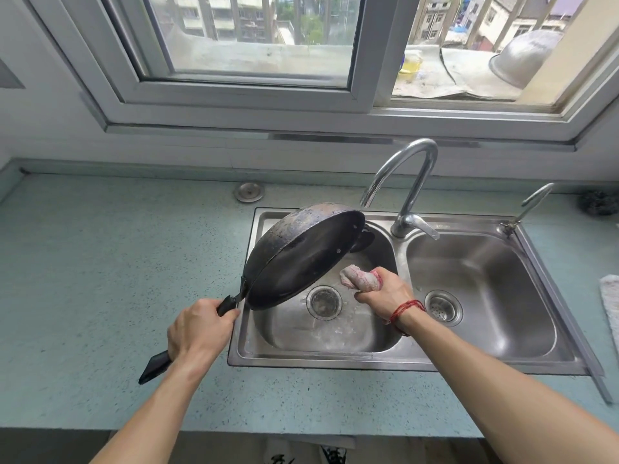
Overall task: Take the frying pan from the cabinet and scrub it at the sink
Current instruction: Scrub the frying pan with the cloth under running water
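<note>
A black frying pan (301,259) hangs tilted over the left basin of the steel double sink (398,360), its inside facing right and down. My left hand (197,329) is closed around the pan's black handle over the counter, left of the sink. My right hand (385,293) grips a wadded pinkish cloth (358,277) just right of the pan's lower rim, close to it but apart. A red string is tied around my right wrist.
A curved tap (408,182) rises behind the sink, with a smaller tap (532,205) at the right. The blue-green counter (100,262) runs left. A scouring pad (599,202) and a cloth (609,306) lie far right. The window ledge holds a metal bowl (522,55).
</note>
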`<action>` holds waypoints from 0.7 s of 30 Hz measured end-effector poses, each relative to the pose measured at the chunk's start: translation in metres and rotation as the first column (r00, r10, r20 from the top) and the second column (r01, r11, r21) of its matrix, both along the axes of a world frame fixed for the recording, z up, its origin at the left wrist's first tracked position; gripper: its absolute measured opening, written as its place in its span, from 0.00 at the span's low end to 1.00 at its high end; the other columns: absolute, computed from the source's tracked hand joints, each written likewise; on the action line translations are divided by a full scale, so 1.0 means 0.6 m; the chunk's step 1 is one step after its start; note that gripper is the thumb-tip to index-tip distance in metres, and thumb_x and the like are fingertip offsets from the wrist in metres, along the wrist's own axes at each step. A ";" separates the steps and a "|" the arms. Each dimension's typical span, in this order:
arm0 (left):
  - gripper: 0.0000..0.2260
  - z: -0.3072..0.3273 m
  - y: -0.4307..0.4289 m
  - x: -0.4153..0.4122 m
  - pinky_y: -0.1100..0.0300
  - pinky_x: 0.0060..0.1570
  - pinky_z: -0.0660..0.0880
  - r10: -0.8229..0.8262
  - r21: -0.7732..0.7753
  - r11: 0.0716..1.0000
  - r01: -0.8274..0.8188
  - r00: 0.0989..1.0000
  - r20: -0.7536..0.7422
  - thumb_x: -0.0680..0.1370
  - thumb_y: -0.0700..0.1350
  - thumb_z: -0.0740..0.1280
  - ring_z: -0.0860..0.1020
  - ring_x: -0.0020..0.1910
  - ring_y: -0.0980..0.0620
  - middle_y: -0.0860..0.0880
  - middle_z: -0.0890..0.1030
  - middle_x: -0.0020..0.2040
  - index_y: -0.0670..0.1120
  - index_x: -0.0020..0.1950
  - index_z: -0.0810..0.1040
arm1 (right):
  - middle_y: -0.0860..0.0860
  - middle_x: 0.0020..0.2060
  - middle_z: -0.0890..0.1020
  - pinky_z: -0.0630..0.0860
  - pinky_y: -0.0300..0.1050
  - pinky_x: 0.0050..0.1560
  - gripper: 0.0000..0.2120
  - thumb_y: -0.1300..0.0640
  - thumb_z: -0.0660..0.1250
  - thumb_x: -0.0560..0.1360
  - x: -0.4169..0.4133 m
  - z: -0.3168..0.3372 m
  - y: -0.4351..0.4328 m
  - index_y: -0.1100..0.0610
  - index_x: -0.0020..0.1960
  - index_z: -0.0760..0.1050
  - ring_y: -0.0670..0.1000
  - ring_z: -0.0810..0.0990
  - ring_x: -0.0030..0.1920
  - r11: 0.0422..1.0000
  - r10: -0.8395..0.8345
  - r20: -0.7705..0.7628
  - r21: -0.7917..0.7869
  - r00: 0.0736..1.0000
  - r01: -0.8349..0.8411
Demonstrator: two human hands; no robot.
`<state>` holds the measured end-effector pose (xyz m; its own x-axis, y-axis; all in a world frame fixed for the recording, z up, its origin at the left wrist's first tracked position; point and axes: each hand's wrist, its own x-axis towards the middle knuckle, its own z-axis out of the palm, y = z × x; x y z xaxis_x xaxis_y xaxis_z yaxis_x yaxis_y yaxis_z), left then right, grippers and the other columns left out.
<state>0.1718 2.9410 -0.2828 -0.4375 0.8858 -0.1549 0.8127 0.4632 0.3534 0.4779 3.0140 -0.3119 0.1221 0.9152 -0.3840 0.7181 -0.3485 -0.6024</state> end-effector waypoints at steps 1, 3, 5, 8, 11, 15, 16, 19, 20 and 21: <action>0.12 -0.002 -0.001 -0.003 0.60 0.31 0.65 0.001 -0.010 1.000 -0.001 1.000 0.005 0.75 0.56 0.70 0.72 0.29 0.52 0.53 0.77 0.28 0.49 0.39 0.82 | 0.50 0.38 0.79 0.71 0.42 0.34 0.13 0.52 0.75 0.66 -0.001 -0.001 0.001 0.50 0.43 0.72 0.53 0.78 0.41 1.000 0.001 0.001 -0.002 1.000 -0.001; 0.12 -0.006 -0.002 -0.008 0.59 0.32 0.66 0.007 -0.030 1.000 -0.006 0.999 0.031 0.75 0.56 0.70 0.74 0.30 0.50 0.52 0.78 0.28 0.49 0.38 0.82 | 0.50 0.39 0.80 0.75 0.44 0.39 0.13 0.51 0.75 0.65 -0.002 -0.004 0.003 0.50 0.42 0.72 0.54 0.79 0.43 1.000 0.001 0.003 -0.011 1.000 -0.001; 0.14 -0.012 -0.001 -0.012 0.59 0.32 0.68 0.017 -0.055 0.998 -0.013 0.997 0.072 0.74 0.57 0.70 0.77 0.32 0.47 0.50 0.78 0.28 0.49 0.35 0.81 | 0.50 0.39 0.80 0.78 0.48 0.42 0.13 0.51 0.75 0.64 -0.005 -0.005 0.005 0.49 0.42 0.72 0.56 0.80 0.44 1.000 0.004 0.002 -0.024 1.000 -0.004; 0.20 -0.022 0.002 -0.016 0.59 0.31 0.68 0.028 -0.084 0.996 -0.017 0.992 0.125 0.75 0.57 0.69 0.77 0.31 0.45 0.49 0.77 0.26 0.46 0.28 0.74 | 0.52 0.39 0.80 0.78 0.45 0.29 0.12 0.52 0.74 0.64 -0.009 -0.007 0.005 0.49 0.42 0.72 0.56 0.81 0.40 0.999 -0.002 -0.044 -0.034 0.999 0.001; 0.22 -0.033 0.009 -0.019 0.56 0.30 0.74 0.025 -0.111 0.994 -0.004 0.981 0.191 0.75 0.58 0.68 0.78 0.27 0.45 0.49 0.78 0.24 0.44 0.28 0.72 | 0.53 0.39 0.80 0.74 0.42 0.26 0.12 0.53 0.74 0.63 -0.008 -0.013 0.004 0.49 0.41 0.72 0.56 0.81 0.37 0.999 -0.006 -0.058 -0.045 0.998 0.003; 0.26 -0.044 0.016 -0.006 0.55 0.28 0.76 0.006 -0.126 0.992 0.024 0.972 0.235 0.72 0.64 0.66 0.78 0.25 0.45 0.50 0.74 0.21 0.44 0.26 0.69 | 0.51 0.37 0.80 0.79 0.47 0.36 0.13 0.51 0.74 0.62 -0.002 -0.024 0.007 0.50 0.42 0.73 0.56 0.81 0.40 0.999 -0.007 -0.044 -0.044 0.999 0.005; 0.27 -0.046 0.019 -0.001 0.56 0.27 0.74 0.003 -0.122 0.992 0.029 0.968 0.249 0.72 0.64 0.66 0.78 0.24 0.45 0.51 0.73 0.20 0.45 0.25 0.68 | 0.51 0.38 0.80 0.77 0.45 0.34 0.13 0.52 0.75 0.63 0.001 -0.027 0.008 0.50 0.43 0.73 0.55 0.80 0.40 0.999 -0.012 -0.046 -0.049 0.999 0.009; 0.27 -0.054 0.025 0.011 0.60 0.26 0.67 -0.004 -0.122 0.992 0.039 0.961 0.275 0.72 0.65 0.68 0.73 0.22 0.49 0.53 0.70 0.19 0.46 0.24 0.66 | 0.51 0.37 0.80 0.76 0.46 0.34 0.13 0.52 0.75 0.63 0.008 -0.034 0.016 0.51 0.43 0.73 0.55 0.80 0.39 0.997 -0.034 -0.053 -0.066 0.998 0.030; 0.27 -0.056 0.026 0.013 0.61 0.26 0.65 -0.007 -0.131 0.990 0.045 0.961 0.275 0.71 0.65 0.69 0.72 0.22 0.49 0.53 0.70 0.19 0.47 0.24 0.65 | 0.50 0.36 0.79 0.78 0.48 0.36 0.13 0.52 0.75 0.62 0.011 -0.037 0.019 0.50 0.43 0.73 0.56 0.80 0.39 0.997 -0.040 -0.050 -0.069 0.998 0.037; 0.27 -0.060 0.028 0.014 0.61 0.26 0.65 -0.016 -0.138 0.989 0.055 0.962 0.272 0.71 0.65 0.69 0.72 0.22 0.50 0.53 0.69 0.19 0.47 0.24 0.65 | 0.50 0.35 0.79 0.78 0.49 0.37 0.13 0.52 0.74 0.62 0.013 -0.039 0.021 0.50 0.42 0.73 0.56 0.80 0.39 0.996 -0.047 -0.047 -0.073 0.998 0.044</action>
